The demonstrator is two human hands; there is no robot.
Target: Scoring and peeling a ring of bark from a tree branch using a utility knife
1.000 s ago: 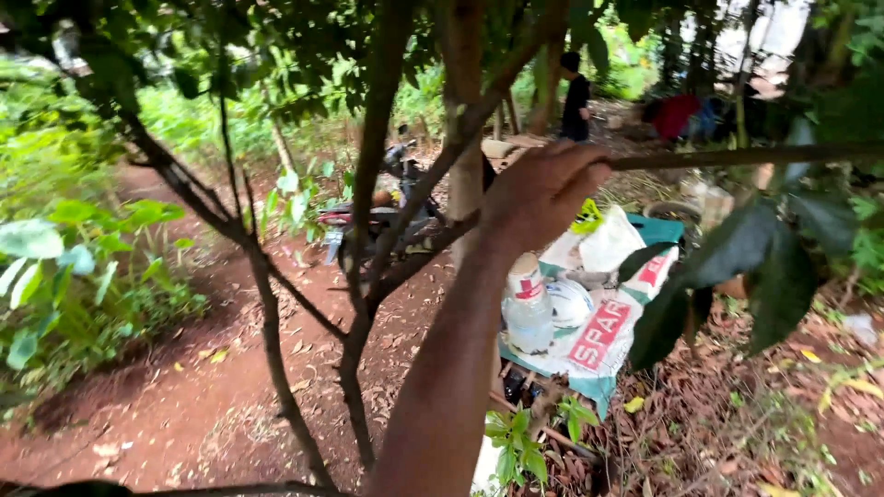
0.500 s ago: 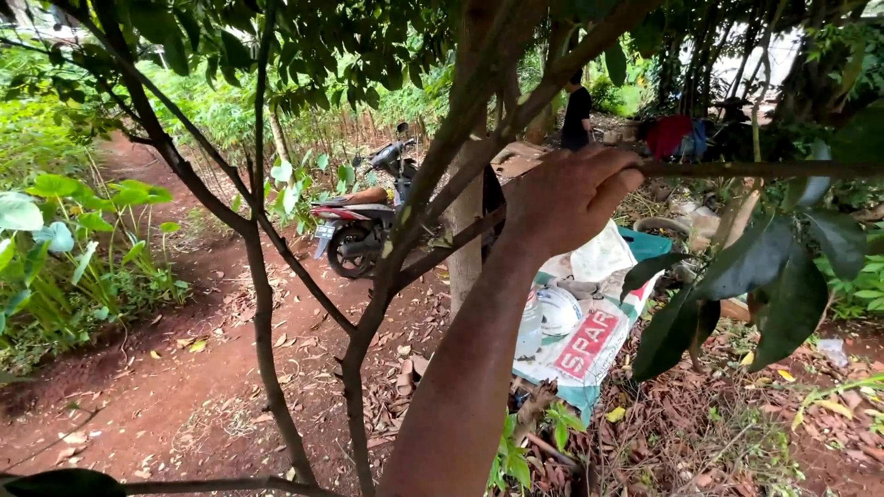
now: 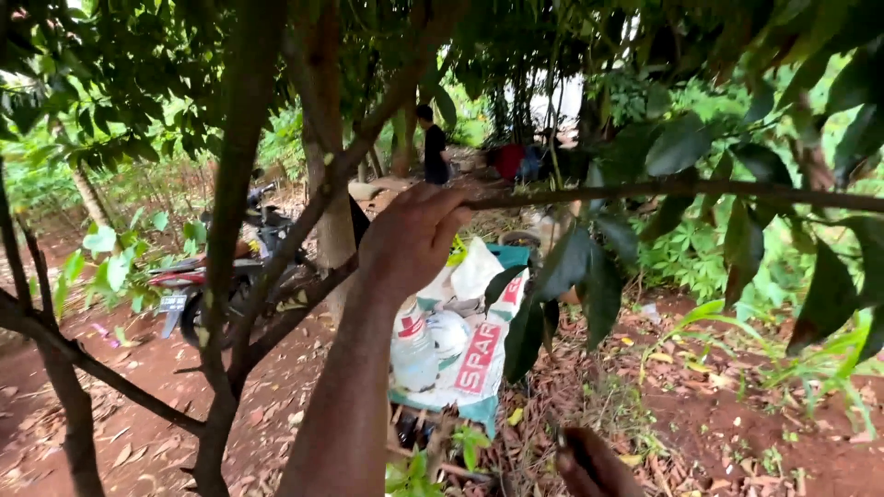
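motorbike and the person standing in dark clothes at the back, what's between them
In the head view, the tree trunk rises between the motorbike and the person in dark clothes, with a forked branch leaning across it.

The person's left hand (image 3: 410,235) and the long forearm behind it are bare, with no sleeve, glove, watch or ring in view, while the right hand (image 3: 589,465) shows only as bare fingertips at the frame's bottom edge.

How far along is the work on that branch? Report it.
Done: nothing visible; the branch looks whole, its leaves attached. In hand: the left hand grips the branch. The right hand sits low at the frame edge; its grip is unclear. Left: any work on the branch itself.
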